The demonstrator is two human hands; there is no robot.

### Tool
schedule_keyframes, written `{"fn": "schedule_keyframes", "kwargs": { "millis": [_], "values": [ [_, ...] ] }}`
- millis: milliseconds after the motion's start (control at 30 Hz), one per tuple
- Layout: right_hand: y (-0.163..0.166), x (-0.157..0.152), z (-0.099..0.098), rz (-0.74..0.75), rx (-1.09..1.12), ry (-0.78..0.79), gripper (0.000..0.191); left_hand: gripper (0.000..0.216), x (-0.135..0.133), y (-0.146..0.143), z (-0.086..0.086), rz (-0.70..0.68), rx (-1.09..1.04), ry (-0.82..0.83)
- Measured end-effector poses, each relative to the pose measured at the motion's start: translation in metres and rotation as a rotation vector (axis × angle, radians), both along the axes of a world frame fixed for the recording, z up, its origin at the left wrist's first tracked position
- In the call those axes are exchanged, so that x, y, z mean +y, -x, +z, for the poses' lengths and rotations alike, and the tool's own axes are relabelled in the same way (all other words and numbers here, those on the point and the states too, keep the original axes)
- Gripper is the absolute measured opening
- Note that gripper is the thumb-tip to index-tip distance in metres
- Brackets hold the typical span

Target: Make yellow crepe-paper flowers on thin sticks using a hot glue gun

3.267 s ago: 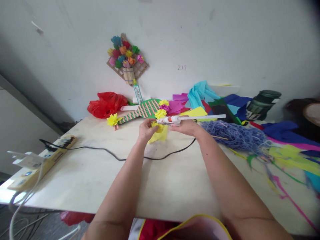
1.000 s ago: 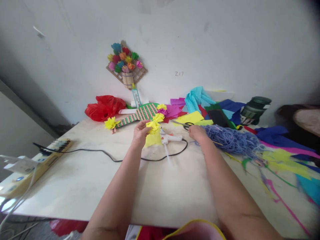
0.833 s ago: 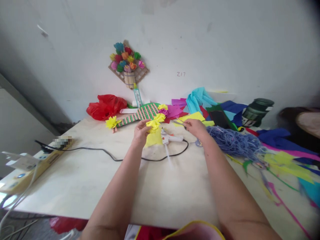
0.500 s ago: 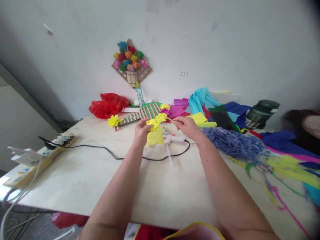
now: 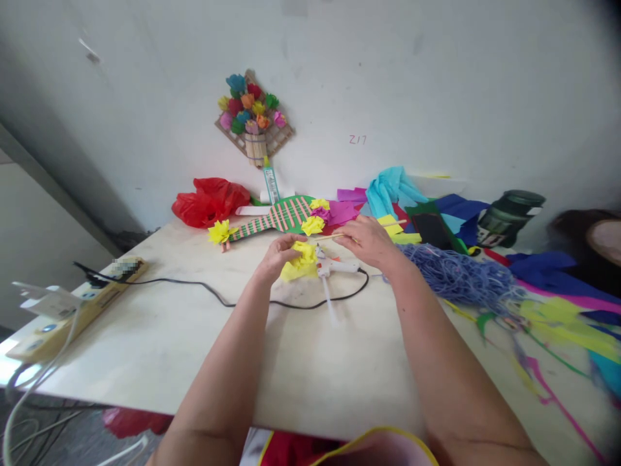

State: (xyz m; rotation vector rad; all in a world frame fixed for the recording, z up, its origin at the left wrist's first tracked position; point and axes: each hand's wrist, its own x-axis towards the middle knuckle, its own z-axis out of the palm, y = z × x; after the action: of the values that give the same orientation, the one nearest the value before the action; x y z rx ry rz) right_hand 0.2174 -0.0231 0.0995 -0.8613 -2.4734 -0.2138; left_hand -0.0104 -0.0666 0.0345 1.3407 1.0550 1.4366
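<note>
- My left hand [image 5: 280, 257] pinches a yellow paper flower [image 5: 305, 255], well back from the table's [image 5: 330, 369] near edge.
- The white glue gun [image 5: 342, 266] lies just beside it.
- My right hand [image 5: 367, 241] holds a thin stick [image 5: 327, 237].

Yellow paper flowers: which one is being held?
The crumpled yellow flower in the left hand, beside the white glue gun; the other three sit along the green striped cutout.

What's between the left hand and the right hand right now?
In the head view: crumpled yellow paper held by the left hand, and one end of the thin stick in the right hand. The glue gun shows just below.
</note>
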Motion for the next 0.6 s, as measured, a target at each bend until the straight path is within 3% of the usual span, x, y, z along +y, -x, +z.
{"fn": "schedule_keyframes", "kwargs": {
  "millis": [267, 600],
  "values": [
    [-0.0029, 0.0000, 0.0001, 0.005, 0.037, -0.036, 0.026, 0.034, -0.0012, 0.0000, -0.0006, -0.130, 0.002, 0.044],
    [-0.0003, 0.0002, -0.0009, 0.043, 0.048, 0.036, 0.020, 0.035, -0.0035, -0.0010, 0.0024, -0.239, -0.055, 0.090]
  ]
}}
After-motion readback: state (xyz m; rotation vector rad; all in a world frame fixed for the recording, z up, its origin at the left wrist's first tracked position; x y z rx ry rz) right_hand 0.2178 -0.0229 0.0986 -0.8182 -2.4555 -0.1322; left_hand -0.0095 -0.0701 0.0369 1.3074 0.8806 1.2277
